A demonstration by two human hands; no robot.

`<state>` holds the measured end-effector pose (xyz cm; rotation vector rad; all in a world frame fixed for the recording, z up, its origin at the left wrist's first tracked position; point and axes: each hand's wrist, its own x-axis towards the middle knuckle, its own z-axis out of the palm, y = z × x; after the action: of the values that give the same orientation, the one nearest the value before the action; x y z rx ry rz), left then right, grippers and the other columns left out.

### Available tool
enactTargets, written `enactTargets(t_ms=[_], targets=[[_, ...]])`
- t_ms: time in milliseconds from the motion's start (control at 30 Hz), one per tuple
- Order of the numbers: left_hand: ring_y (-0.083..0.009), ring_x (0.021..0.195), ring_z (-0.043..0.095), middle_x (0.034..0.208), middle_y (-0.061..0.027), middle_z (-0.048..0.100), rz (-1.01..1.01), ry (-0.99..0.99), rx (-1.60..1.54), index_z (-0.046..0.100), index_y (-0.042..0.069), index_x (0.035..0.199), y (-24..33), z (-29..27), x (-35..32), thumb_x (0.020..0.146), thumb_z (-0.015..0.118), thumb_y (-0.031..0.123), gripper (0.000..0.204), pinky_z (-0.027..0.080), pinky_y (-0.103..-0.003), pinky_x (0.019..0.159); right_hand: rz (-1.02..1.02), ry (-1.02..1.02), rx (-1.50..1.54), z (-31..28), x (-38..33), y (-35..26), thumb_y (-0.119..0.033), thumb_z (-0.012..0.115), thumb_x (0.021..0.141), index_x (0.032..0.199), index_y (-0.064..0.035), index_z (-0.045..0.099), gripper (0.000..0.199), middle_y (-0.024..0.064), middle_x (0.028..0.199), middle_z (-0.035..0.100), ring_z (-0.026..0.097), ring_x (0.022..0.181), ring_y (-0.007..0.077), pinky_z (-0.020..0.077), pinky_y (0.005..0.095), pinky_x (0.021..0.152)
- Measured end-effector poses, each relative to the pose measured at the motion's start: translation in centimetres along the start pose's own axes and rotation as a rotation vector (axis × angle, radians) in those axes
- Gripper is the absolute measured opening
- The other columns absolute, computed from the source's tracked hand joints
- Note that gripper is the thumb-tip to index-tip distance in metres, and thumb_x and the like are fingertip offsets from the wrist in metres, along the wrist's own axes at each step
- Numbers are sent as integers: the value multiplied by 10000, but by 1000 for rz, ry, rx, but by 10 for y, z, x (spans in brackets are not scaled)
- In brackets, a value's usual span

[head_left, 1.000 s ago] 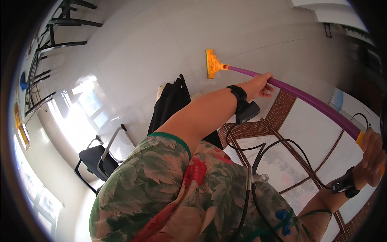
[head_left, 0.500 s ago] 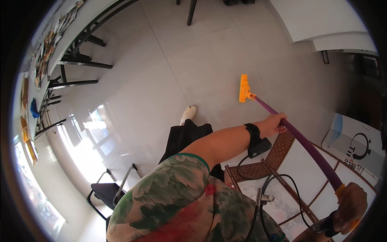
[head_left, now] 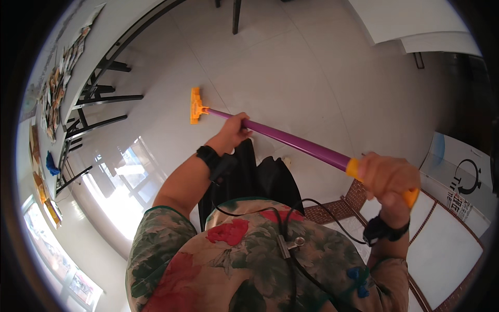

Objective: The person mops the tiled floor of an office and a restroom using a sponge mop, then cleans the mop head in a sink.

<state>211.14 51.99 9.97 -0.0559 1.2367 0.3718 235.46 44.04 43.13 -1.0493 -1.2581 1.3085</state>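
Note:
A mop (head_left: 299,144) with a purple pole slants across in front of me. Its yellow head (head_left: 196,106) is on the grey tiled floor, ahead and to the left. My left hand (head_left: 235,131) is wrapped round the purple pole, near the head end. At the other end, my right hand (head_left: 391,178) grips the yellow end piece of the pole. Both wrists wear black bands, and a thin black cable runs over my floral top.
To my left stands a long white table (head_left: 86,62) with black legs and brown scraps on it. White panels with a brown woven border (head_left: 442,249) lie at the lower right, by a white box (head_left: 457,174). A white cabinet (head_left: 387,21) stands at the far right.
The mop head has swept left across the floor. Both hands have moved left with the pole, still gripping it, and my body has turned.

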Motion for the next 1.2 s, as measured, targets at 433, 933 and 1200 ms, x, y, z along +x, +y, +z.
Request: enactTargets(t_ms=[433, 933, 1200], targets=[[-101, 408, 349, 577, -5, 395, -78, -10, 110, 441, 94, 692, -28, 139, 63, 740, 552, 133, 127, 495, -341, 629, -61, -11, 57, -172, -14, 27, -39, 516, 670, 519, -61, 374, 208, 41, 524, 466, 442, 496, 154, 421, 349, 640], [-102, 453, 447, 626, -61, 531, -253, -569, 556, 544, 70, 788, -205, 509, 98, 770, 540, 244, 175, 491, -345, 667, 69, 362, -312, -415, -149, -126, -224, 506, 816, 530, -173, 351, 329, -33, 490, 368, 389, 487, 77, 328, 299, 739], [-161, 453, 491, 597, -82, 521, -69, -338, 31, 510, 28, 626, -233, 513, 65, 716, 582, 93, 132, 475, -312, 492, -113, 404, -288, -362, -147, -148, -226, 432, 837, 573, -172, 339, 285, -14, 536, 312, 347, 581, 118, 280, 326, 754]])
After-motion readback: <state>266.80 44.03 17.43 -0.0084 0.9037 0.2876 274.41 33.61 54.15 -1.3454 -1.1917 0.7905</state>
